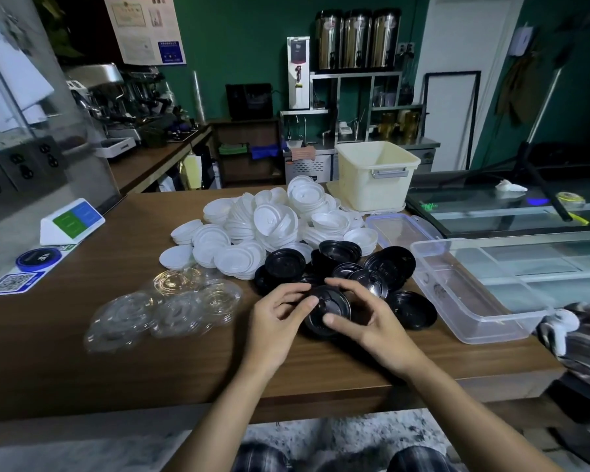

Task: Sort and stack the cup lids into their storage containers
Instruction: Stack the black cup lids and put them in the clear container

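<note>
Early stage. Left hand and right hand together grip a black lid stack; clear tub right of it looks empty; white lids beyond remain unsorted.

Dark green walls back a dim café's wooden counter.

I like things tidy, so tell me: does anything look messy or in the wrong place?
Yes. White lids, black lids and clear lids lie tumbled in loose heaps on the counter, some tipped on edge, while the clear tub beside them shows no lids inside. Nothing looks broken or spilled.
</note>
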